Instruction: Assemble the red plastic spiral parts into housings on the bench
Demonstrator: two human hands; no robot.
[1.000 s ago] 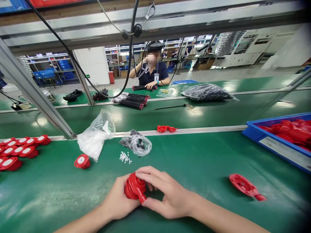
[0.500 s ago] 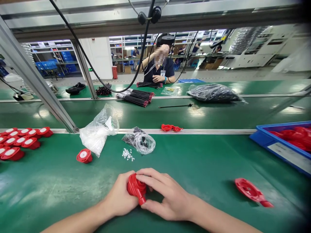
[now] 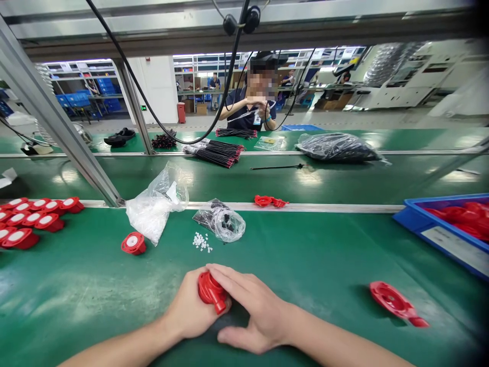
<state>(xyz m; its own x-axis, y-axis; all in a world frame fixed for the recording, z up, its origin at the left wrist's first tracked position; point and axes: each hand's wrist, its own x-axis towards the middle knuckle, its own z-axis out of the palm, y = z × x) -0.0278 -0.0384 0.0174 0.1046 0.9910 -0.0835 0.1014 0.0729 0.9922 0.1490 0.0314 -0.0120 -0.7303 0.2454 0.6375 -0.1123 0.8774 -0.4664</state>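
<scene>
A red plastic part (image 3: 212, 293) with a short spout sits in my left hand (image 3: 193, 308), whose fingers wrap round it above the green bench. My right hand (image 3: 254, 311) rests its fingers against the part's right side, with the thumb held apart below. The spout points down toward me. Beyond my hands lies a small pile of white pieces (image 3: 201, 242), beside a clear bag with black pieces (image 3: 221, 221). To the right, a red cover with a spout (image 3: 395, 302) lies on the bench.
Red parts with white discs (image 3: 38, 216) stand in rows at the left, and another (image 3: 133, 243) sits near a white-filled bag (image 3: 151, 211). A blue bin (image 3: 451, 244) stands right. Across the bench, a person (image 3: 248, 104) holds up both hands.
My right thumb has come away from the red part, and the part's spout has turned slightly. A dark object has appeared at the left edge. The person opposite has brought both hands together.
</scene>
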